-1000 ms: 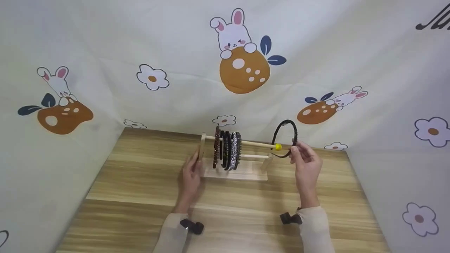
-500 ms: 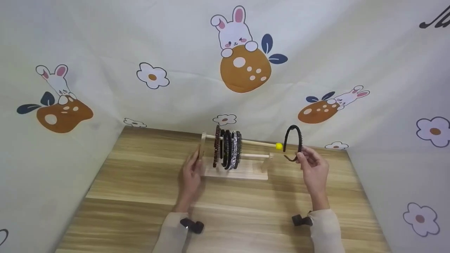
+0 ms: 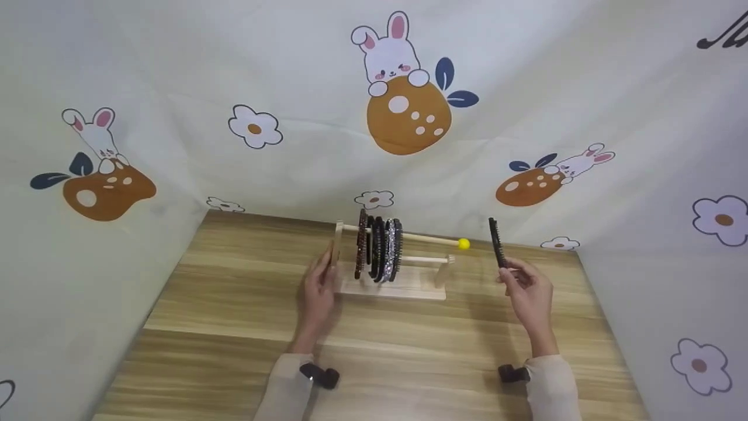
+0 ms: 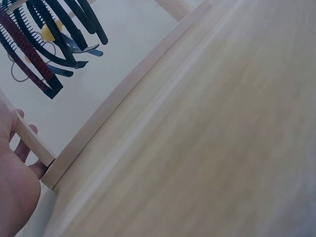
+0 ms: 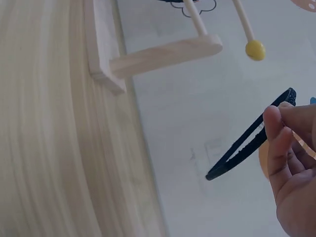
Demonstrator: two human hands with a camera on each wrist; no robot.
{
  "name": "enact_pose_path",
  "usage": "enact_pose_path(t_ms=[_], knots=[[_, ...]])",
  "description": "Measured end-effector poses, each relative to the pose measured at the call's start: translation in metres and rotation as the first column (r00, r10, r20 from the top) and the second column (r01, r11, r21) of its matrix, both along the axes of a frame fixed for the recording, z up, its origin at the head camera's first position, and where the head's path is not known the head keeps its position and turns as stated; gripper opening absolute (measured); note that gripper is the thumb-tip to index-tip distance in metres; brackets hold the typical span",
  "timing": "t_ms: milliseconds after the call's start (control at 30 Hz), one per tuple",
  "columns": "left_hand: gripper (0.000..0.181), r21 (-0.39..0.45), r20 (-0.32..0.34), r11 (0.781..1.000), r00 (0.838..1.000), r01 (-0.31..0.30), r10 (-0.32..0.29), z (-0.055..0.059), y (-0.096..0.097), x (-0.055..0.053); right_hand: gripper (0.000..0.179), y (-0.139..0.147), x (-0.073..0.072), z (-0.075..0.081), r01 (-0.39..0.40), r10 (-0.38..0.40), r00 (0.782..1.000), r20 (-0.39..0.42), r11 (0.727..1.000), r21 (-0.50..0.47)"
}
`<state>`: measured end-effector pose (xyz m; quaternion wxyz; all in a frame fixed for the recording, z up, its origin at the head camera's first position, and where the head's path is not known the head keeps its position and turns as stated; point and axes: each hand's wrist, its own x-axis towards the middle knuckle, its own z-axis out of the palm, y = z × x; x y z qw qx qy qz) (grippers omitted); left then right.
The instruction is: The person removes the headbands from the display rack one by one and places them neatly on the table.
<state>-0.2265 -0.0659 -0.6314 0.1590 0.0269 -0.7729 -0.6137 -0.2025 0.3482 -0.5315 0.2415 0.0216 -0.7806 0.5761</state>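
My right hand (image 3: 530,292) pinches a black toothed headband (image 3: 496,242) by one side, held up to the right of the wooden headband stand (image 3: 380,290). It appears nearly edge-on in the head view; the right wrist view shows the thin black loop (image 5: 239,148) slanting away from thumb and fingertips. At the stand's left end, my left hand (image 3: 318,292) grips the upright post (image 4: 34,141), its fingers showing behind the wood in the left wrist view. Several headbands (image 3: 378,248), some black, one silver glittery and one dark red, hang together on the upper rod (image 3: 432,238).
A yellow ball (image 3: 463,244) caps the upper rod's right end, apart from the held headband. The lower rod (image 3: 423,259) runs to a short right post (image 5: 168,55). Behind the wood-grain table (image 3: 234,280) rises a white cloth (image 3: 304,175) printed with rabbits and flowers.
My right hand has drawn the headband off past the yellow ball, moving right and slightly nearer, and turned it from a visible loop to edge-on. My left hand stays on the stand.
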Motion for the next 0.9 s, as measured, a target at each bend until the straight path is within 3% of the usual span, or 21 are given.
enact_pose_path(t_ms=[233,467,733,900], knots=[[0.045,-0.014,-0.018,1.000,1.000,-0.010,0.010,0.001,0.001,-0.001,0.021,0.006,0.001,-0.009,0.003,-0.003,1.000,0.019,1.000,-0.023],[0.045,-0.016,-0.015,1.000,1.000,0.000,0.000,-0.001,0.000,-0.001,0.021,0.009,0.002,-0.016,0.054,-0.053,0.997,0.059,0.998,-0.012],[0.045,-0.026,-0.050,1.000,0.999,0.002,-0.003,0.000,0.000,-0.002,0.025,0.017,0.000,-0.027,0.102,-0.119,0.984,0.130,0.986,0.128],[0.047,-0.053,-0.043,0.999,0.999,-0.007,0.005,0.001,0.002,-0.002,0.027,0.025,-0.002,-0.034,0.066,-0.096,0.983,0.159,0.981,0.184]])
